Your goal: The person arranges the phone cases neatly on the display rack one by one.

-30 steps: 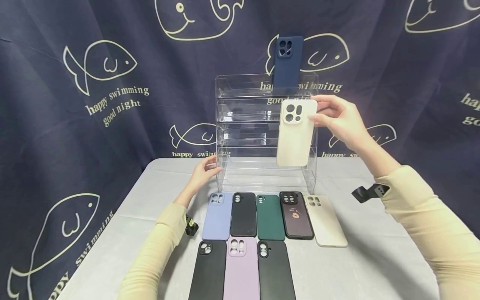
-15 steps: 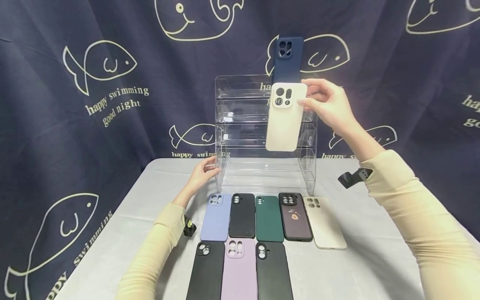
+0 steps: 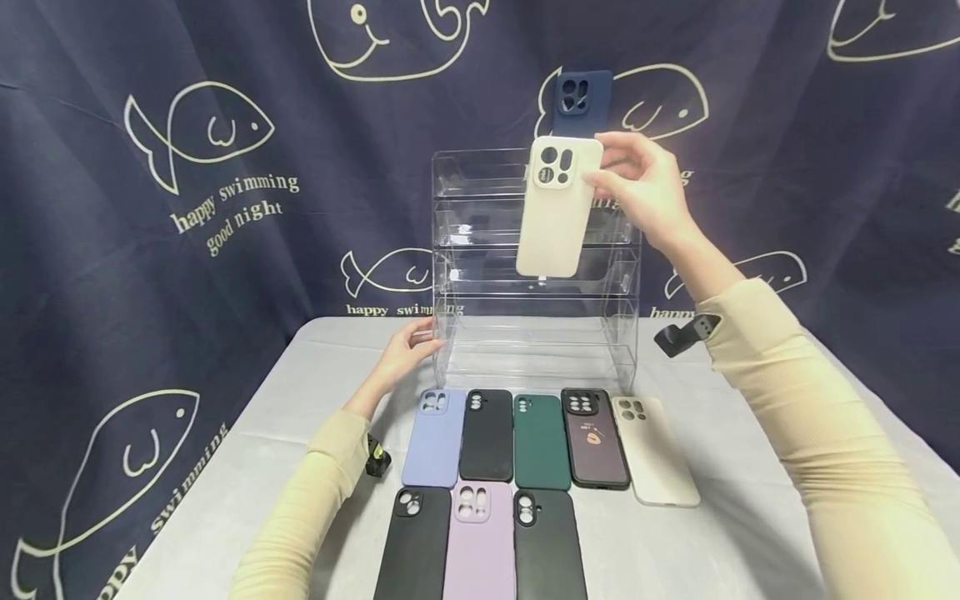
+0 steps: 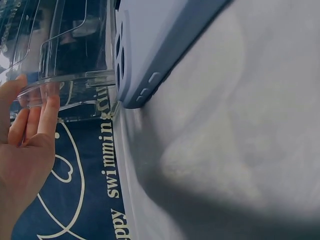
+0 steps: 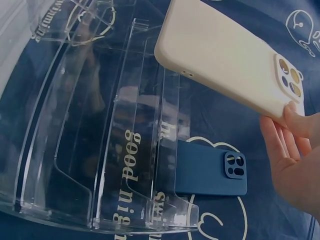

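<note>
My right hand [image 3: 645, 187] pinches a cream phone case [image 3: 558, 217] by its upper right edge, thumb in front and fingers behind. The case hangs nearly upright before the upper tiers of a clear acrylic display rack [image 3: 536, 358]. In the right wrist view, the cream case [image 5: 220, 50] is apart from the rack's tiers. A dark blue phone case [image 3: 592, 108] stands in the top tier at the right, its lower part hidden by the cream case. My left hand [image 3: 405, 354] grips the rack's lower left side edge; in the left wrist view, thumb and fingers [image 4: 47, 117] lie on either side of the panel.
On the grey-white tabletop [image 3: 277, 467] before the rack lie two rows of phone cases: light blue [image 3: 433, 442], black [image 3: 487, 442], green [image 3: 542, 446], dark printed [image 3: 600, 446] and beige [image 3: 660, 458], then a lilac one [image 3: 477, 550] between two black ones. A navy fish-print curtain [image 3: 360, 167] hangs behind.
My right hand has carried the cream case up and to the left, now covering more of the dark blue case. My left hand stays on the rack's side.
</note>
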A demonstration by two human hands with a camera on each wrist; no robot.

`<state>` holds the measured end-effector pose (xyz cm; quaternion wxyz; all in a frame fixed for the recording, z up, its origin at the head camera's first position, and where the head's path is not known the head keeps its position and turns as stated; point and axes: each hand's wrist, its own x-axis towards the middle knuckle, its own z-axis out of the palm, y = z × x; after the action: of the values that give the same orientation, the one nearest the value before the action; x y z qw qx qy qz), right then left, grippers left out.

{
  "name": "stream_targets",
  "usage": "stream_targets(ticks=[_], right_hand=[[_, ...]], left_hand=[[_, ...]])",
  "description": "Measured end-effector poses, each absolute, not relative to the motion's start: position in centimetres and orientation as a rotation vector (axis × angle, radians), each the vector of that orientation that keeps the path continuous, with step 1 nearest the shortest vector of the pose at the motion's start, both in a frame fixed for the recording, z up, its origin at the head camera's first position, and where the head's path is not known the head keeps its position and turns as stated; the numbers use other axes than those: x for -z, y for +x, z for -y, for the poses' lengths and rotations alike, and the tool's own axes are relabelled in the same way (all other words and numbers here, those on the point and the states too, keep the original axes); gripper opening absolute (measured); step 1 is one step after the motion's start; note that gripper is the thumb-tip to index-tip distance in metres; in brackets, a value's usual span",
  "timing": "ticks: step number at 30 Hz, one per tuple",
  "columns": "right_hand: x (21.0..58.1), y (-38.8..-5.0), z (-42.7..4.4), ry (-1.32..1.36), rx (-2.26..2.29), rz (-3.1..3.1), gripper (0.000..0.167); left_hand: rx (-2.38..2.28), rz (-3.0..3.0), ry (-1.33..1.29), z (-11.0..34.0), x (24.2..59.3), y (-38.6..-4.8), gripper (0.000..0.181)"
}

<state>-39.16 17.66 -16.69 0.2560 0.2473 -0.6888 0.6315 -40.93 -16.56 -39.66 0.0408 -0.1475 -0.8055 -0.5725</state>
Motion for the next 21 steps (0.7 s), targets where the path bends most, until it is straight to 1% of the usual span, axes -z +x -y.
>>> stream_targets(ticks=[13,21], right_hand=[[13.6,-41.5,-16.3,0.565,-1.593,1.936,0.044],[11.5,-43.1,-15.2,0.558,-1.508,1.934,0.045]], left_hand=[[1.766,2.481,-0.465,16.4,39.6,-41.3,0.055],[1.776,2.477,-0.495,16.7,39.8,-41.3,0.059]])
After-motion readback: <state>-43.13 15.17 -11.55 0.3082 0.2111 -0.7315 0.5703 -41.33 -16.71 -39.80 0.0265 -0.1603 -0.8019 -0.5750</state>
